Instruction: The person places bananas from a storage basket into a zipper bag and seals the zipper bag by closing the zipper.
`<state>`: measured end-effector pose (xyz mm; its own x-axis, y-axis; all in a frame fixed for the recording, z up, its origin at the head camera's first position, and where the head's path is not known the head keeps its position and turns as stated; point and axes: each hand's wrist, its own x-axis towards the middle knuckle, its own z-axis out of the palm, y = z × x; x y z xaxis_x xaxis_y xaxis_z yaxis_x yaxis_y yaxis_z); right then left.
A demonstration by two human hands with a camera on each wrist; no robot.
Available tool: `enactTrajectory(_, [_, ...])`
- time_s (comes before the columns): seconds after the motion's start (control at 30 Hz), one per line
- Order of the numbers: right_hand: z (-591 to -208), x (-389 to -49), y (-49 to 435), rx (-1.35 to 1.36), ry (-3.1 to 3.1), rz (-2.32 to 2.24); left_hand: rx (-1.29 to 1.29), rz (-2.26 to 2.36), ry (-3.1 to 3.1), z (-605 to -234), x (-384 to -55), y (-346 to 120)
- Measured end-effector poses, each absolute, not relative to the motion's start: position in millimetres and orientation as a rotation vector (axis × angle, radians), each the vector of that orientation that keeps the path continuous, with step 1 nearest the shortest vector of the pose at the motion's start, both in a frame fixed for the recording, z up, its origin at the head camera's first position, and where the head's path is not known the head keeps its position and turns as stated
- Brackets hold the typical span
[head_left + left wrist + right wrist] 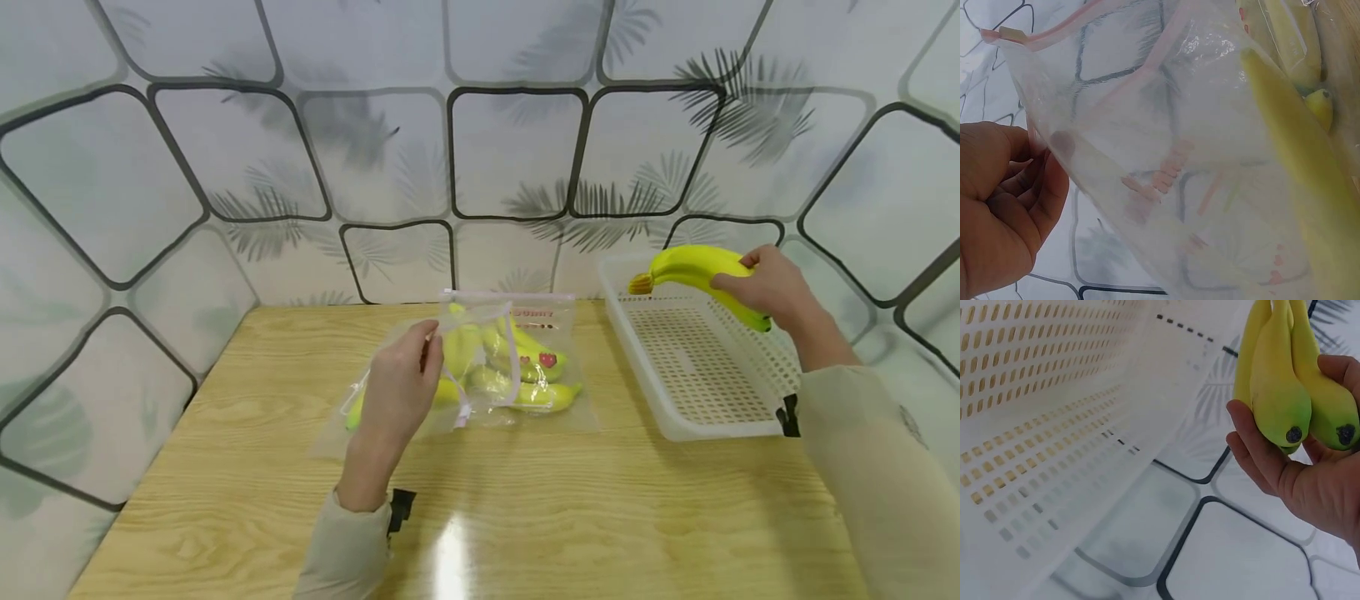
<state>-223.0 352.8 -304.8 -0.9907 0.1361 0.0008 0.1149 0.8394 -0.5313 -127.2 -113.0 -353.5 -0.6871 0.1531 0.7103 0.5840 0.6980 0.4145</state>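
My right hand grips a bunch of bananas over the white plastic basket; the right wrist view shows fingers curled round the bunch, its dark tips toward the camera. My left hand pinches the edge of a clear zip bag between thumb and fingers, holding that side up. Inside this bag lies a yellow banana. Just to the right, another zip bag holds several bananas and lies flat on the table, partly overlapped by the first.
The wooden table runs up to a patterned wall covering at the back and both sides. The basket stands at the right, its perforated floor showing under the raised bunch. Black tabs stick out at both wrists.
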Motion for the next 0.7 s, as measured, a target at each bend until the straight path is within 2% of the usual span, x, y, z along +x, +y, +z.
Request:
enactTrajectory(0.2, [-298, -205, 334, -0.171, -2.85, 0.831, -0.558, -0.852, -2.245, -355, -129, -112])
enactTrajectory(0.7, [-301, -139, 246, 0.093, -2.645, 0.999, -0.553, -0.854, -2.255, -353, -128, -112])
